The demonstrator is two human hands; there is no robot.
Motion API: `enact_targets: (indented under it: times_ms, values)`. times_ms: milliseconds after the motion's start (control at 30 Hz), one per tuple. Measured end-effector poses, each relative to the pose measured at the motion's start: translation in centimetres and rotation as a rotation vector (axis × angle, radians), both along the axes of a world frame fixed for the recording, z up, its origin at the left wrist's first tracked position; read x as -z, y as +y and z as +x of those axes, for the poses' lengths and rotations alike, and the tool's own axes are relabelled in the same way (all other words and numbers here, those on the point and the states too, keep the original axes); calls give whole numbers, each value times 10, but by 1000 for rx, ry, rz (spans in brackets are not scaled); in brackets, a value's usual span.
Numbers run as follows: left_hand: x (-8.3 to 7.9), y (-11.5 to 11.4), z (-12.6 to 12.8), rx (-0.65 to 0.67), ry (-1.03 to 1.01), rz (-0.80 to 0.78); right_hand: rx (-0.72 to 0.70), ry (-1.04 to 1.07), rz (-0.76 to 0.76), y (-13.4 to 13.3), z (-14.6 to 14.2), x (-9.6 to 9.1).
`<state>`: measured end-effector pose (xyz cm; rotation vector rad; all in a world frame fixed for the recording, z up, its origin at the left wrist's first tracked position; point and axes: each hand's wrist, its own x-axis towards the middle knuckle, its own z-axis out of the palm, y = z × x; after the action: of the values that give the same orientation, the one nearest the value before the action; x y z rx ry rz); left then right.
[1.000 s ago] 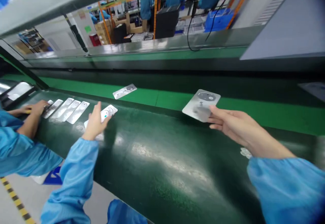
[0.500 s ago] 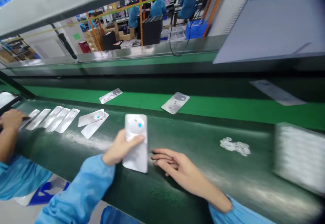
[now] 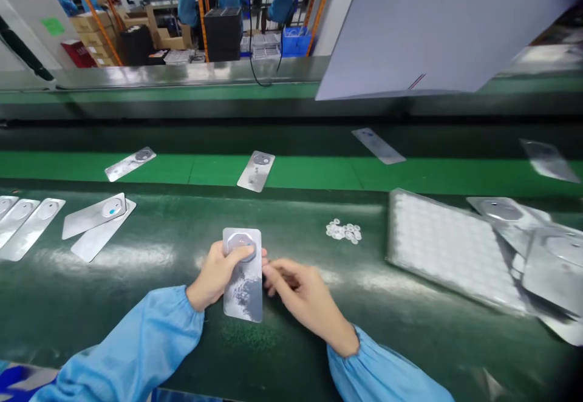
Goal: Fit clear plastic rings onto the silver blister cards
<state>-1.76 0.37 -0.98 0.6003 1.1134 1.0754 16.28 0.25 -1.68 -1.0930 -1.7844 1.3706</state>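
My left hand [image 3: 215, 274] grips a phone back cover [image 3: 243, 289] upright, its thumb across the round camera area near the top. The cover's face is silvery with a dark mottled pattern in the lower half. At its right edge is my right hand [image 3: 300, 292], fingers curled and fingertips pinched together; whether they hold the edge or something small is hidden. To the left, two more covers [image 3: 104, 232] lie overlapped on the bench, the upper one with a blue dot. A small heap of clear rings [image 3: 344, 231] lies to the right of my hands.
A white tray [image 3: 446, 247] with a grid of cells stands at the right, with stacked covers [image 3: 553, 262] beside it. Several covers lie in a row [image 3: 31, 232] at far left. Single covers [image 3: 256, 171] rest on the green belt [image 3: 310, 171] behind. A white sheet [image 3: 410, 37] hangs above.
The view has swung right. The cover in my left hand showed a plain white face with a blue dot; now a mottled face shows. My right hand has closed in to its edge.
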Motion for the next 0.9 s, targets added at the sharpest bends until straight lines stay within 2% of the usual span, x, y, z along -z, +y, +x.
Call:
enact_targets:
  times_ms: [67, 100, 167, 233, 500, 633, 733, 900]
  values:
    - [0, -4, 2, 40, 73, 43, 184, 0, 276, 1, -1, -2]
    - [0, -6, 3, 59, 115, 76, 230, -7, 413, 2, -1, -2]
    - [-1, -8, 4, 103, 186, 144, 223, -44, 606, 3, -2, 1]
    - [1, -10, 3, 145, 223, 176, 184, -104, 688, 4, -3, 4]
    - [14, -14, -3, 113, 168, 92, 187, -228, 708, 3, -3, 5]
    - [12, -15, -3, 136, 185, 98, 173, -278, 695, 3, -5, 5]
    - [10, -15, -3, 141, 194, 107, 168, -231, 679, 3, -4, 8]
    - [9, -15, -1, 177, 198, 133, 175, -259, 781, 1, 0, 9]
